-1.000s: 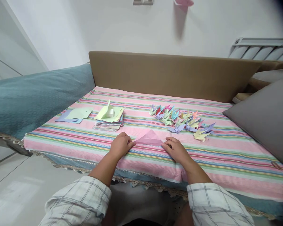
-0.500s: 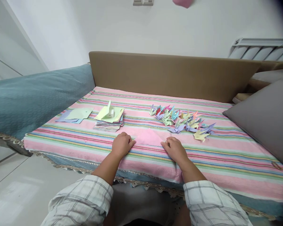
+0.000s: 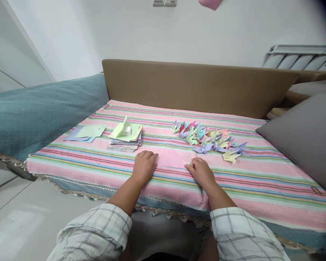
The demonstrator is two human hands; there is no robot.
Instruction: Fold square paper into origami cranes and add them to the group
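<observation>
A folded sheet of pink paper (image 3: 170, 159) lies flat on the striped cloth between my hands; its colour nearly blends with the cloth. My left hand (image 3: 144, 166) rests palm down at the sheet's left corner, fingers bent together and pressed on it. At the right corner, my right hand (image 3: 201, 171) is closed, thumb and forefinger pinching the tip. Beyond my right hand lies a cluster of folded paper cranes (image 3: 203, 136) in several colours. A stack of paper sheets (image 3: 125, 144) stands beyond my left hand, with a small white block (image 3: 128, 131) on top.
Loose green and blue sheets (image 3: 91, 131) lie left of the stack. The striped cloth (image 3: 97, 170) covers the seat of a sofa with a brown backrest (image 3: 195, 87). A grey cushion (image 3: 309, 134) leans at the right, and a blue-covered armrest (image 3: 49, 108) bounds the left.
My left hand has shifted slightly right and turned over the paper's left corner, its fingers now further onto it. My right hand has stayed almost still.
</observation>
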